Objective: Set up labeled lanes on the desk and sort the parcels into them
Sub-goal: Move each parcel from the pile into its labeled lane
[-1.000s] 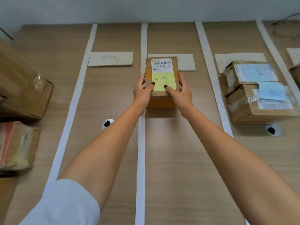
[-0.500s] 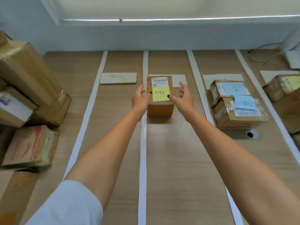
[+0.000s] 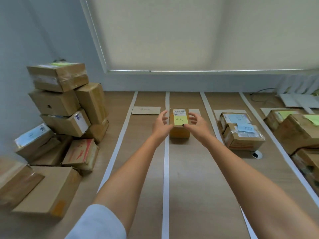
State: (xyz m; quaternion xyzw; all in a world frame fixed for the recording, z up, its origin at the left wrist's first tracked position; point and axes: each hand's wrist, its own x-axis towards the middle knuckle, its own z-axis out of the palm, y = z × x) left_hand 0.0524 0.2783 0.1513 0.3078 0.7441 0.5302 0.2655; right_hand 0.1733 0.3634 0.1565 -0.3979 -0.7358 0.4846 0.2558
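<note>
A small brown parcel [image 3: 179,134] with a barcode label and a yellow sticky note [image 3: 180,120] stands in the second taped lane of the wooden desk [image 3: 193,178], in front of a lane card. My left hand [image 3: 161,125] hovers at the parcel's left side with its fingers spread and off the box. On the other side, my right hand [image 3: 196,125] is also spread, with its thumb tip at the note's lower right corner. White tape strips [image 3: 166,169] mark the lanes.
A pile of unsorted cardboard parcels [image 3: 65,114] is stacked at the left against the wall. Two parcels with blue notes [image 3: 241,133] lie in the third lane. Parcels with green notes [image 3: 296,130] fill the fourth. A written lane card [image 3: 146,110] lies in the first lane.
Both hands have let go of the small parcel and opened beside it. The parcel stays put in the second lane. My view has tilted up, showing the wall and the pile.
</note>
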